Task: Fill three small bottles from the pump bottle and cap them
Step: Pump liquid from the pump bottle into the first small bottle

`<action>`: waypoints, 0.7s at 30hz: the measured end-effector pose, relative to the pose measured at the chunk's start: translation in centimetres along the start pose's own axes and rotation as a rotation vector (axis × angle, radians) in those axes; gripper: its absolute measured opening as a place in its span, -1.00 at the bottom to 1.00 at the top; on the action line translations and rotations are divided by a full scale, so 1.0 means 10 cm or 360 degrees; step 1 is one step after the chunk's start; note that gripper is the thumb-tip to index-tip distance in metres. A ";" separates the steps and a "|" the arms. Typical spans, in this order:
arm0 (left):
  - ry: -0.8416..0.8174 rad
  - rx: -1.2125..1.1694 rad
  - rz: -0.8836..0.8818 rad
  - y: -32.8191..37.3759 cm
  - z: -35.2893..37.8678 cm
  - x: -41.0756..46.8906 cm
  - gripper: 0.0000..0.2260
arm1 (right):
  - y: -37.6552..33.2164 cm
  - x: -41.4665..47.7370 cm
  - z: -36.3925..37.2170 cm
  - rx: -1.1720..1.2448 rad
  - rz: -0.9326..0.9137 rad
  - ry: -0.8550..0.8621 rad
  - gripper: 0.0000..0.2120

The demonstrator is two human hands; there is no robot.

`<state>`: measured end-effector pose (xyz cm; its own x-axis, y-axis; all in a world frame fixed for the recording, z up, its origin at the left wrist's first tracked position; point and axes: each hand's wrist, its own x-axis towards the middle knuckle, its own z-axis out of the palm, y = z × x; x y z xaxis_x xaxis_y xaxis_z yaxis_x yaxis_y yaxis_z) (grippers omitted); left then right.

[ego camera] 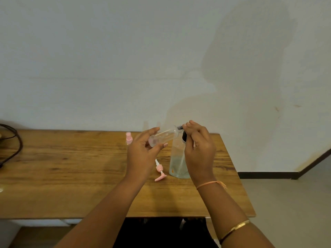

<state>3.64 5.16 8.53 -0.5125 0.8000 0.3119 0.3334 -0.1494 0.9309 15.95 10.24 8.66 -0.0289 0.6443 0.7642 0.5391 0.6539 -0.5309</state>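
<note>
Gripping small bottle [163,136] in left hand [143,154], thumb beneath, fingers curling over the base end. Holding it in the air above table [71,167], tilting it nearly flat, base pointing left, open mouth pointing right. Meeting, at that mouth, the dark spout of pump head [184,136].

Curling right hand [198,151] over pump head, fingertips [189,125] bunching at the spout. Grasping it, by the look, though hiding the exact contact behind the knuckles. Wearing orange thread [211,184] at the right wrist and gold bangle [234,228] further up that forearm.

Noting pump bottle [176,163] standing upright on table, clear-walled, just beyond right hand and partly covered by it. Noting pink pump cap [160,170] lying flat on table between the two wrists, just left of pump bottle, touching neither hand. Noting pink-capped bottle [128,137] standing upright beyond left hand, near the table's far edge. Noting dark cable [16,145] looping at the far left of table. Facing pale wall [125,59] behind all of it.
</note>
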 end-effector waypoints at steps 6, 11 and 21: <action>0.0011 0.0001 -0.0013 0.03 -0.01 0.03 -0.57 | -0.10 0.12 -0.07 0.0019 0.0036 -0.0038 -0.79; 0.0005 0.0053 0.0013 0.03 0.00 0.05 -0.57 | -0.13 0.21 -0.13 -0.0060 0.0047 -0.0122 -0.80; -0.0053 0.0099 -0.0058 -0.01 -0.02 0.04 -0.56 | -0.04 0.03 -0.02 0.0023 0.0006 -0.0029 -0.80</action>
<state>3.29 5.38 8.58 -0.4992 0.8232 0.2704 0.3642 -0.0838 0.9276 15.86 10.10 9.16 -0.0421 0.6539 0.7554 0.5271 0.6568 -0.5393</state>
